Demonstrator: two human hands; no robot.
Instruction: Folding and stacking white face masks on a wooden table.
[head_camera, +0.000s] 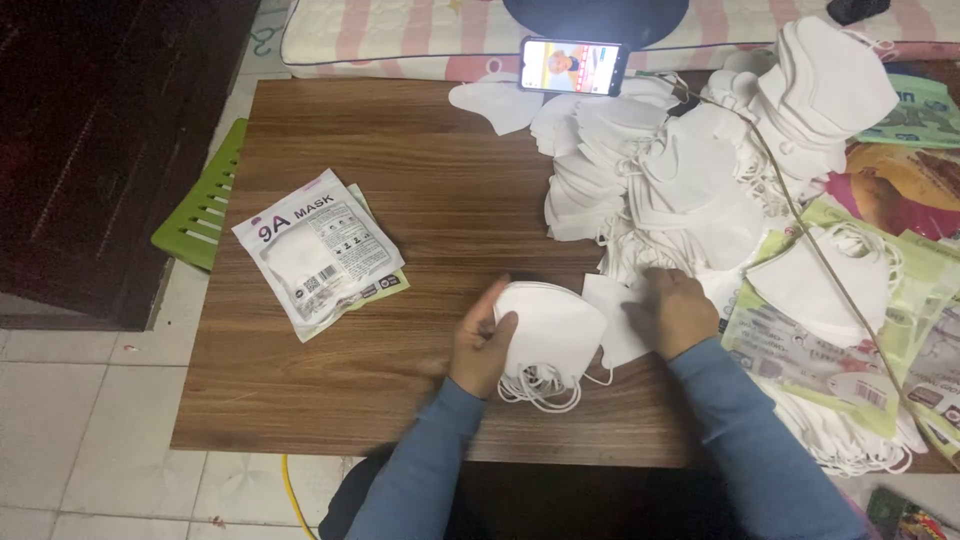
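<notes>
My left hand (483, 340) grips a small stack of folded white face masks (553, 335) on edge, with the ear loops (540, 388) hanging below onto the wooden table (420, 200). My right hand (672, 310) lies flat on another white mask (612, 315) lying on the table just right of the stack. A large heap of loose white masks (660, 170) spreads behind my right hand. A few sealed mask packets (318, 250) lie to the left of my left hand.
A phone (572, 66) with a lit screen leans at the table's far edge. A tall mask stack (830, 85) stands at the back right. Empty printed bags (860, 330) and more masks cover the right side. A green plastic stool (205, 205) sits at left.
</notes>
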